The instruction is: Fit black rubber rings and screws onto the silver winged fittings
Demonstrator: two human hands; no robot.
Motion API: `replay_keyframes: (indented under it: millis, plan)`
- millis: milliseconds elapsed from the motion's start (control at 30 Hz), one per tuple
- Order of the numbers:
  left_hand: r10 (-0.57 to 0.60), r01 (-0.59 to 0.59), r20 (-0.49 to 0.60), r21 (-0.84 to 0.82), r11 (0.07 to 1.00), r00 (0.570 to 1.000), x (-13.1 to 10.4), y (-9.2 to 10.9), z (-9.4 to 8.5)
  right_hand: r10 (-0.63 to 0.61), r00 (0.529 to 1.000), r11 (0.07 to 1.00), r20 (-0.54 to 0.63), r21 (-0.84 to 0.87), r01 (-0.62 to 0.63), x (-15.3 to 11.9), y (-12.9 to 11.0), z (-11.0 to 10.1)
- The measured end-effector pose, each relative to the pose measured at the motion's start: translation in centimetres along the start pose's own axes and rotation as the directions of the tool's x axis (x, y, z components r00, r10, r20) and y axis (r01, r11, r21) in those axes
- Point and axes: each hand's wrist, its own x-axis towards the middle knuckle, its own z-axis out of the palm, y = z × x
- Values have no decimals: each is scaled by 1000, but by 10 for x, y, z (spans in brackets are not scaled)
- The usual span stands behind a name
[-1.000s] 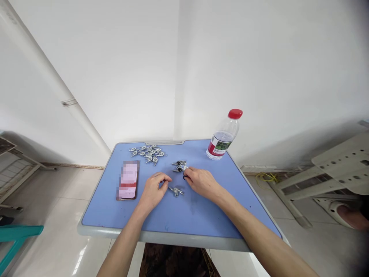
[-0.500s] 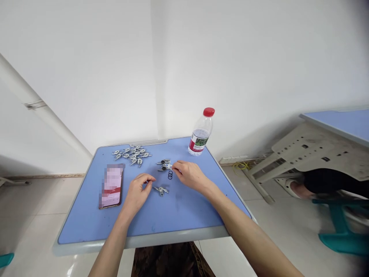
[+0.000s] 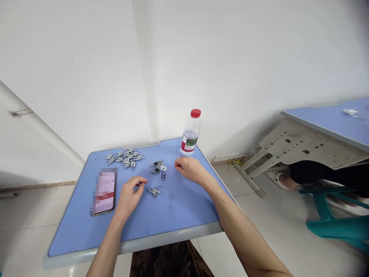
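Observation:
My left hand (image 3: 130,195) rests on the blue desk, its fingers bent and a small gap between thumb and forefinger, with nothing visible in them. Just right of its fingertips lies a small metal fitting with prongs (image 3: 155,192). My right hand (image 3: 190,168) is closed, fingertips together; whatever they may hold is hidden. Left of it are metal parts with round black faces (image 3: 156,169) and a flat silvery plate (image 3: 163,168). Several black rings (image 3: 163,176) lie below these. Tiny shiny pieces (image 3: 178,177) sit just under my right hand.
Several metal fittings (image 3: 127,157) are heaped at the desk's back left. A phone (image 3: 104,194) lies at the left. A red-capped water bottle (image 3: 189,139) stands at the back right. Another desk (image 3: 331,119), a person's leg (image 3: 319,173) and a teal stool (image 3: 331,215) are farther right.
My right hand has drawn away to the right from the black-faced parts, uncovering the plate and the tiny shiny pieces. My left hand stays beside the pronged fitting. The view has shifted slightly.

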Motion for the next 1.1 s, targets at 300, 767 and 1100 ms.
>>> replay_keyframes:
  millis: [300, 767, 1100]
  plan:
    - [-14, 14, 6, -4, 1000, 1000, 0, 0, -1, -3, 999, 1000, 41, -10, 4, -1, -3, -1]
    - [14, -14, 10, 15, 1000, 1000, 0, -2, -1, -197, 977, 980, 88, 23, 195, -1, -34, 20]
    - [23, -23, -6, 21, 1000, 1000, 1, -1, 1, -172, 976, 985, 136, 17, 171, 1, -39, 20]
